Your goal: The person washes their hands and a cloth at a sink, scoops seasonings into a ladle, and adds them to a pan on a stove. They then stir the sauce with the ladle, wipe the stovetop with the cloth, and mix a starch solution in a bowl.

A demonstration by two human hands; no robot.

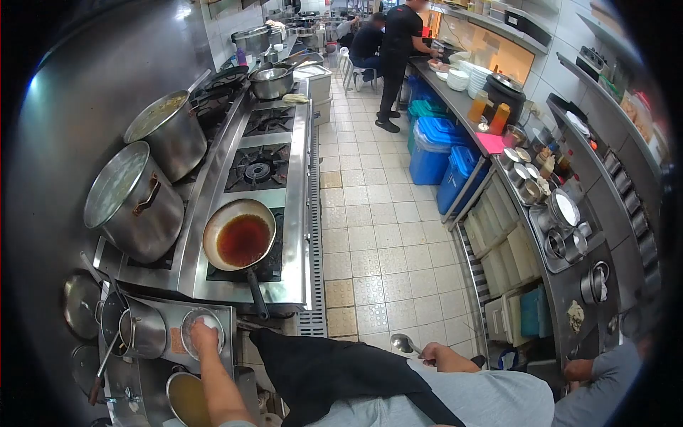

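Observation:
My left hand (pixel 205 334) reaches down into a round metal bowl (pixel 220 322) on the steel counter at the lower left; its fingers are hidden in the bowl. My right hand (pixel 431 352) is closed round the handle of a metal ladle (pixel 404 344), held out over the floor to the right of my black apron. On the stove's front burner stands a wide pan (pixel 212 247) with dark red-brown liquid, its black handle pointing toward me.
Two tall steel pots (pixel 139 213) stand at the left. A co-worker's hand (pixel 578 370) and grey sleeve show at the lower right. Blue bins (pixel 455 182) line the right-hand counter. Two people are farther back. A pot with yellowish liquid (pixel 189 401) is beside my left forearm.

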